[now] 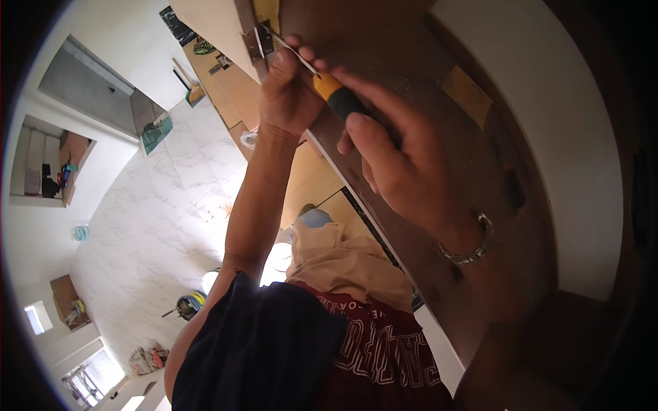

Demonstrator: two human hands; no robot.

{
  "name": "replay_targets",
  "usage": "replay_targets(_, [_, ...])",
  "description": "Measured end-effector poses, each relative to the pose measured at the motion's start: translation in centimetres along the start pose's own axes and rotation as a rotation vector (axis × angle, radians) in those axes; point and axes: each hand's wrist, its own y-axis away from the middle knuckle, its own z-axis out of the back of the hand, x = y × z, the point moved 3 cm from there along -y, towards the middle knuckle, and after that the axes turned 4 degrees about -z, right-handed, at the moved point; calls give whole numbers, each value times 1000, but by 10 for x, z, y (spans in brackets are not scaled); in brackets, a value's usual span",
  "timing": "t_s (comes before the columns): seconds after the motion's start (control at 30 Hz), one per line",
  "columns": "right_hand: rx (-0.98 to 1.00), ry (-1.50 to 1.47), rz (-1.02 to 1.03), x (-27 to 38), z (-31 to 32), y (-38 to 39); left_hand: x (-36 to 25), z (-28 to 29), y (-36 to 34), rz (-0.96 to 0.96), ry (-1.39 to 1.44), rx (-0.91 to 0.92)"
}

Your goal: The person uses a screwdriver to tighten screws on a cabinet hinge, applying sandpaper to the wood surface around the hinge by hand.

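Right hand wrapped tight round yellow-and-black screwdriver, left hand pinching its shaft just below metal hinge on dark wooden door; likely tip slip, gouging wood or fingers.

You hold a screwdriver with a yellow and dark green handle. The yellow part sits nearest the shaft, and the dark part goes under your fingers. Its thin metal shaft runs up and to the left, slanted, and the tip is hidden near a small metal hinge on the edge of a dark brown wooden panel. The panel is long and its surface is smooth. Its pale edge runs diagonally from the hinge down to the right.
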Motion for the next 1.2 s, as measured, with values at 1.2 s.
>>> replay_targets(1.2, [1, 348, -71, 9, 30, 7, 9, -5, -5, -204, -288, -221])
